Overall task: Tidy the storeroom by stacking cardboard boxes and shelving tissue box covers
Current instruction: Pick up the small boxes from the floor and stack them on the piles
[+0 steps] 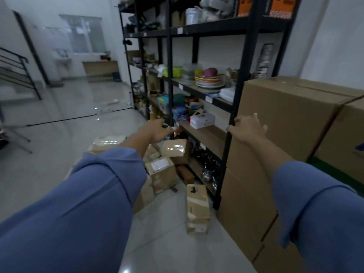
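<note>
Both hands reach forward holding nothing. The left hand [157,131], fingers loosely straight, hovers above a heap of small cardboard boxes [161,172] on the floor [167,243] beside the black rack [248,56]. The right hand [248,129], fingers spread apart, is before a large box [295,119]. A narrow box [198,209] lies alone on the floor, its long axis pointing away from the person, along the rack.

A tall black metal shelving rack [216,27] runs along the right wall, a large brown cardboard carton [285,115] standing on the pale tiled floor [167,253] just beside its near post. Before the rack's foot a heap of small brown cardboard boxes [163,172] lies on the floor, one narrow upright cardboard box [197,207] apart from it, nearer the viewer. A stack of round plates [208,81] sits on a middle shelf, a flat white box [202,120] on the shelf below.
</note>
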